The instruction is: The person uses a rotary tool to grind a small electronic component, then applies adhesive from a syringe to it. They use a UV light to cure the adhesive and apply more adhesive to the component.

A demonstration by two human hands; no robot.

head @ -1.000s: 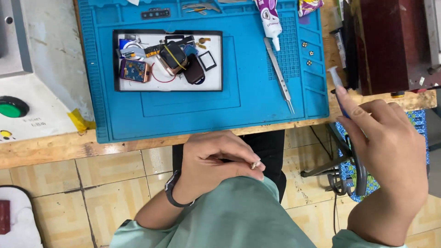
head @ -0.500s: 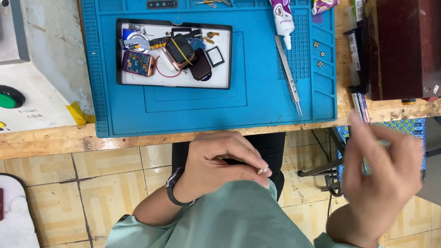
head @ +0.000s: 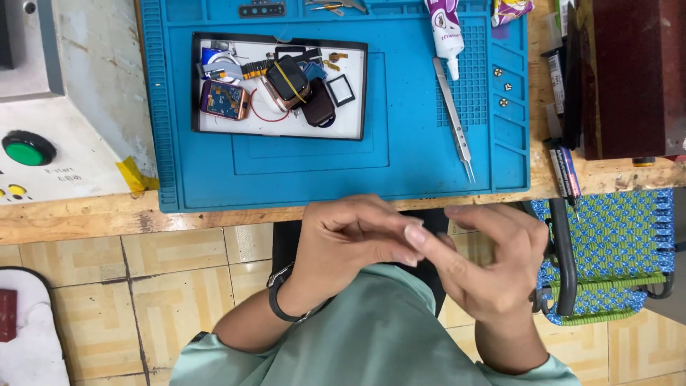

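Both hands are below the front edge of the wooden bench (head: pixel 86 218), over my lap. My left hand (head: pixel 350 239), with a dark wristband, has its fingers curled shut and bunched at the tips; nothing shows in them. The thumb of my right hand (head: pixel 493 268) touches those fingertips, its other fingers bent above. Whether the right hand holds anything is hidden. On the bench lies a blue work mat (head: pixel 429 168) with a white tray (head: pixel 236 125) holding opened smartwatch bodies, a small circuit board and loose parts.
Metal tweezers (head: pixel 454 114) and a white glue bottle (head: pixel 444 32) lie on the mat's right side, next to small screws. A dark red box (head: pixel 629 71) and pens stand at right. A grey machine with a green button (head: pixel 27 149) is at left. A blue woven chair (head: pixel 614 243) stands lower right.
My right hand, raised at the right with a thin white-tipped stick, has swung down and left to meet the left hand's fingertips. The stick is no longer seen. The view shifted slightly.
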